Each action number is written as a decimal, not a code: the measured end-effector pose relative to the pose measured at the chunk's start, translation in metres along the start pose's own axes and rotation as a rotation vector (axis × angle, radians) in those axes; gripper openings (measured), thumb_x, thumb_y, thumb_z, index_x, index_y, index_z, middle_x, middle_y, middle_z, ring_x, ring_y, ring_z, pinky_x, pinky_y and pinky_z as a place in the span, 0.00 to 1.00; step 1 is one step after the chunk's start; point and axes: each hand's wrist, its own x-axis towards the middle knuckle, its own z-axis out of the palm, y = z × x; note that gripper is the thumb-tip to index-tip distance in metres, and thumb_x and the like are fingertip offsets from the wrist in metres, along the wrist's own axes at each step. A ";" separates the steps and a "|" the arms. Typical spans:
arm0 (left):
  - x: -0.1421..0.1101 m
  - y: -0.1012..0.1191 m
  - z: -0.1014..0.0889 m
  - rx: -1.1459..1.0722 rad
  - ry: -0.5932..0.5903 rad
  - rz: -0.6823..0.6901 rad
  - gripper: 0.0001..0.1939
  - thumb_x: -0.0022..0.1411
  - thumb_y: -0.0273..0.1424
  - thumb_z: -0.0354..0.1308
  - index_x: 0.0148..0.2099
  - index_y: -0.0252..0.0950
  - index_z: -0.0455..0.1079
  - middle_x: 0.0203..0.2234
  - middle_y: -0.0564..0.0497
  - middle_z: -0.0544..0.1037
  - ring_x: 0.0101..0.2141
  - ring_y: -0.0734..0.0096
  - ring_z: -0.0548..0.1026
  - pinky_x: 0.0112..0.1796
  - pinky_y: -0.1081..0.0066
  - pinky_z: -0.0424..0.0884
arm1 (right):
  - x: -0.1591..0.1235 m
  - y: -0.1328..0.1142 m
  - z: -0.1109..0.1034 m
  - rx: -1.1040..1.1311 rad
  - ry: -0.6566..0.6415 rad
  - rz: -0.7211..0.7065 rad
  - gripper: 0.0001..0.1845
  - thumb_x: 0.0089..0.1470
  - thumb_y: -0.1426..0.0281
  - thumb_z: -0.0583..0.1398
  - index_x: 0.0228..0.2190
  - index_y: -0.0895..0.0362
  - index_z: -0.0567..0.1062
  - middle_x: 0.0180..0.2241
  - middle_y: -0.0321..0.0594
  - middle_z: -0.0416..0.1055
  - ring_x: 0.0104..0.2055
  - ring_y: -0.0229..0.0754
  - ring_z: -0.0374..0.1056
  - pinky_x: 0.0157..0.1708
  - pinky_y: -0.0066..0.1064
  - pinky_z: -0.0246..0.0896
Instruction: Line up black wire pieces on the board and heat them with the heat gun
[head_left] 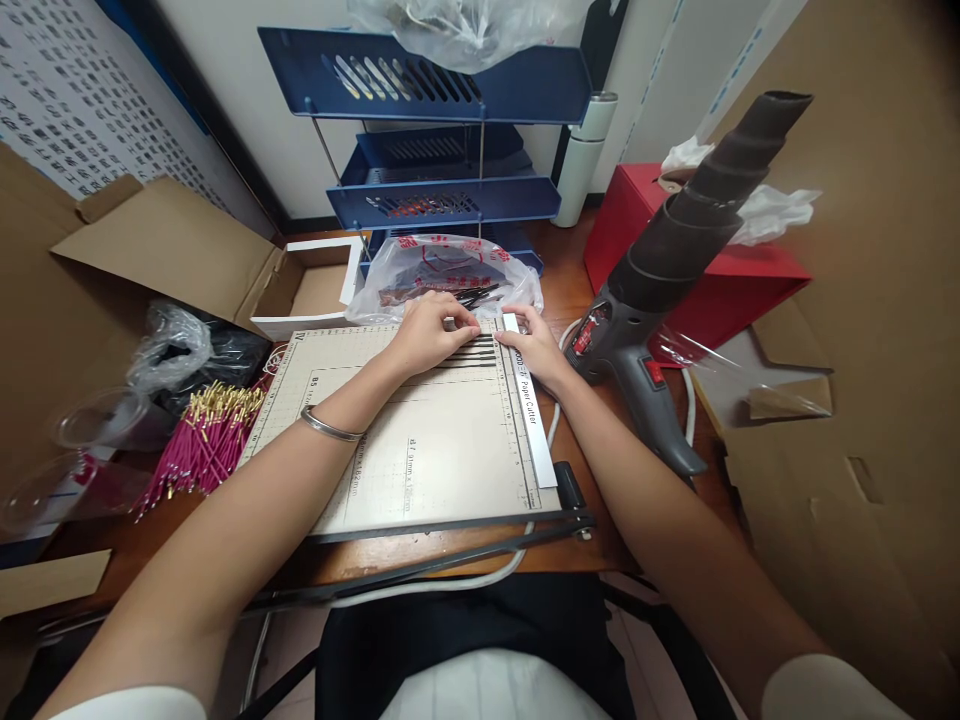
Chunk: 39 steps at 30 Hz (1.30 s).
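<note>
A beige paper cutter board (420, 450) lies on the wooden desk in front of me. Several thin black tubes (474, 350) lie side by side across its far end, up against the white ruler strip (531, 410). My left hand (429, 332) rests fingers-down on the tubes, pressing them flat. My right hand (534, 345) sits at the ruler's top end, fingers curled against the tube ends and the strip. The cutter's black blade arm (450, 560) lies lowered along the near edge.
A grey heat gun (660, 280) stands right of the board. A plastic bag (442, 270) holding black pieces lies behind it, below blue stacked trays (442, 130). Magenta wires with gold tips (202, 440) are piled left. Cardboard boxes (187, 250) and a red box (675, 240) flank the desk.
</note>
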 end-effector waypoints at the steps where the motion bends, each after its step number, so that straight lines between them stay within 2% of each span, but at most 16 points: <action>1: 0.000 0.000 0.000 0.001 0.007 -0.010 0.08 0.66 0.36 0.65 0.39 0.40 0.83 0.36 0.48 0.81 0.45 0.57 0.74 0.51 0.56 0.65 | 0.000 -0.001 0.000 -0.005 0.007 0.006 0.29 0.41 0.61 0.69 0.47 0.50 0.72 0.54 0.43 0.75 0.63 0.56 0.68 0.69 0.55 0.57; 14: 0.003 -0.002 0.003 -0.009 0.000 -0.031 0.06 0.65 0.33 0.66 0.38 0.38 0.84 0.35 0.49 0.82 0.41 0.59 0.75 0.48 0.59 0.66 | -0.001 -0.005 0.001 -0.035 0.013 -0.009 0.31 0.40 0.59 0.69 0.47 0.53 0.72 0.53 0.48 0.76 0.61 0.57 0.70 0.67 0.54 0.60; 22: 0.004 -0.003 0.003 -0.027 -0.002 -0.017 0.06 0.65 0.32 0.67 0.38 0.37 0.84 0.35 0.49 0.82 0.41 0.60 0.76 0.48 0.60 0.66 | 0.000 -0.001 0.000 -0.026 0.008 -0.024 0.28 0.42 0.61 0.69 0.46 0.51 0.73 0.52 0.44 0.77 0.60 0.54 0.71 0.67 0.54 0.61; 39: 0.004 -0.005 0.004 -0.029 0.006 0.003 0.07 0.64 0.34 0.66 0.37 0.38 0.84 0.34 0.49 0.82 0.40 0.60 0.76 0.46 0.60 0.68 | -0.001 -0.003 0.001 -0.039 0.014 -0.027 0.29 0.41 0.59 0.69 0.46 0.52 0.73 0.53 0.46 0.76 0.60 0.56 0.70 0.67 0.55 0.60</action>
